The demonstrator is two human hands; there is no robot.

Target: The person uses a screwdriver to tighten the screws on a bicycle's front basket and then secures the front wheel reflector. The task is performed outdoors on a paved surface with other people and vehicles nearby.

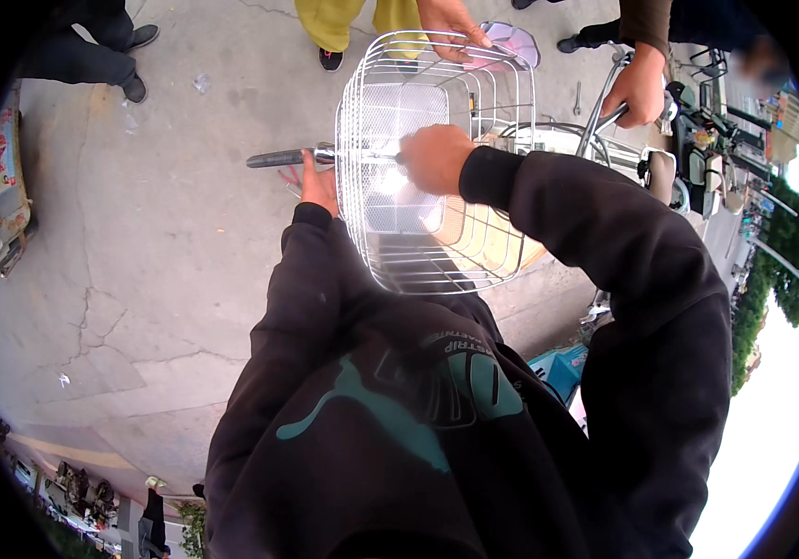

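A silver wire bicycle basket (399,210) with a mesh panel is in front of me. Inside it, my right hand (438,160) is closed, blurred by motion, its knuckles toward the mesh. Something thin seems to stick out of the fist toward the panel; its kind is unclear. My left hand (320,184) is behind the basket's left side, against a handlebar with a black grip (273,159). One digit points up beside the bar; the other fingers are hidden. Another person's hand (455,26) rests on the basket's far rim.
A co-worker's other hand (637,88) grips a handlebar part with a lever on the right. A pinkish clear tray (504,45) sits beyond the basket, and a wrench (578,98) lies on the concrete ground. People's shoes (329,60) are at the far side; parked vehicles line the right.
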